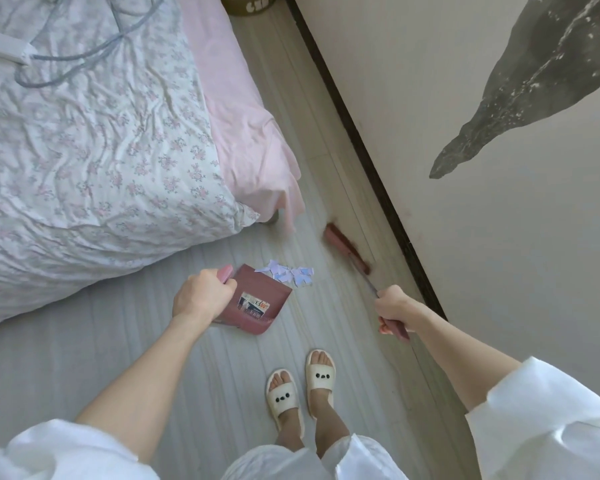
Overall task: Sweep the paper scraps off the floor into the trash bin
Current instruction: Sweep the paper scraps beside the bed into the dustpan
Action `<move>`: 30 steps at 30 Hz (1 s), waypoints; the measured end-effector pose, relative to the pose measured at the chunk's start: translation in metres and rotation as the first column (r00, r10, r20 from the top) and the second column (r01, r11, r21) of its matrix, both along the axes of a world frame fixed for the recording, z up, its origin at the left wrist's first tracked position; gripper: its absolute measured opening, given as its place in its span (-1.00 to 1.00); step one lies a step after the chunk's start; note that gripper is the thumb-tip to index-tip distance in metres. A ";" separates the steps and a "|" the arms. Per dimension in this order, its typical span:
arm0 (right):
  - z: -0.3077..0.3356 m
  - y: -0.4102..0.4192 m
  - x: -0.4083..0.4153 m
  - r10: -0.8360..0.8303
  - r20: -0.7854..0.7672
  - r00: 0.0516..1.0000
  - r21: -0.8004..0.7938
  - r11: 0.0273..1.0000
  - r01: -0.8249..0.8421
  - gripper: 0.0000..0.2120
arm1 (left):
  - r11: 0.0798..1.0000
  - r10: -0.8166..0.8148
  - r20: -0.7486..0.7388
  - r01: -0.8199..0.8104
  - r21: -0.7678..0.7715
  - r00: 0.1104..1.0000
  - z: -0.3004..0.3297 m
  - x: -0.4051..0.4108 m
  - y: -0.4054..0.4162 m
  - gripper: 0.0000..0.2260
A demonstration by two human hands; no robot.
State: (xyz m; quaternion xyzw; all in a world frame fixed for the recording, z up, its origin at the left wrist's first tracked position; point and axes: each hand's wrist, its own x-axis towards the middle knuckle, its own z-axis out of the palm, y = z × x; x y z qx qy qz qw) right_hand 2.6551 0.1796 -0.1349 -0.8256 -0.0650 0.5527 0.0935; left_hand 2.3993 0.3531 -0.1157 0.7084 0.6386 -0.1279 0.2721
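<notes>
My left hand grips the dustpan handle, its mouth touching the paper scraps on the floor. My right hand clamps the broom, whose head sits beyond the scraps, toward the wall, ready to sweep leftward.

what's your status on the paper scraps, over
Left hand grips dustpan, right hand grips broom. Paper scraps piled at pan's lip, not in. Broom head apart, near wall. Nothing between.
</notes>
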 end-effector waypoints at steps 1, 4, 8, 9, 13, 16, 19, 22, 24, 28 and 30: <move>0.001 -0.001 -0.010 0.032 -0.020 0.999 -0.003 0.999 -0.033 -0.71 | 1.000 0.008 0.002 -0.008 0.000 1.000 0.000 -0.003 0.002 -0.82; 0.008 0.000 -0.037 0.137 -0.072 0.988 0.013 0.991 -0.137 -0.76 | 1.000 0.027 0.010 -0.027 -0.010 1.000 0.002 -0.008 0.005 -0.82; 0.017 0.010 -0.064 0.227 -0.141 0.964 0.058 0.974 -0.221 -0.72 | 0.999 0.029 0.030 -0.028 -0.019 0.999 0.004 -0.009 0.004 -0.80; 0.020 0.013 -0.068 0.239 -0.159 0.958 0.072 0.971 -0.230 -0.71 | 1.000 0.024 0.038 -0.023 -0.018 0.999 0.005 -0.008 0.004 -0.79; 0.040 0.020 -0.065 0.290 -0.173 0.941 0.120 0.955 -0.272 -0.68 | 1.000 -0.012 0.047 0.012 -0.011 0.999 0.006 -0.008 0.005 -0.84; 0.053 0.017 -0.057 0.350 -0.163 0.923 0.133 0.934 -0.331 -0.68 | 1.000 -0.001 0.057 0.001 -0.014 0.998 0.006 -0.014 0.005 -0.83; 0.062 0.017 -0.054 0.404 -0.127 0.906 0.127 0.912 -0.389 -0.73 | 0.999 0.016 0.073 -0.013 -0.035 0.997 0.008 -0.022 0.003 -0.82; 0.068 0.021 -0.055 0.446 -0.073 0.892 0.111 0.892 -0.437 -0.77 | 0.999 0.017 0.077 -0.014 -0.046 0.997 0.009 -0.031 -0.001 -0.83; 0.067 0.023 -0.055 0.443 -0.045 0.896 0.089 0.895 -0.438 -0.75 | 0.999 0.006 0.064 -0.003 -0.048 0.998 0.009 -0.041 -0.003 -0.81; 0.058 0.023 -0.054 0.410 -0.006 0.912 0.065 0.910 -0.409 -0.67 | 0.998 -0.044 0.036 0.046 -0.053 0.998 0.010 -0.063 -0.003 -0.76; 0.052 0.021 -0.058 0.403 0.015 0.915 0.051 0.914 -0.403 -0.71 | 0.997 -0.060 0.015 0.060 -0.044 0.998 0.011 -0.071 -0.004 -0.75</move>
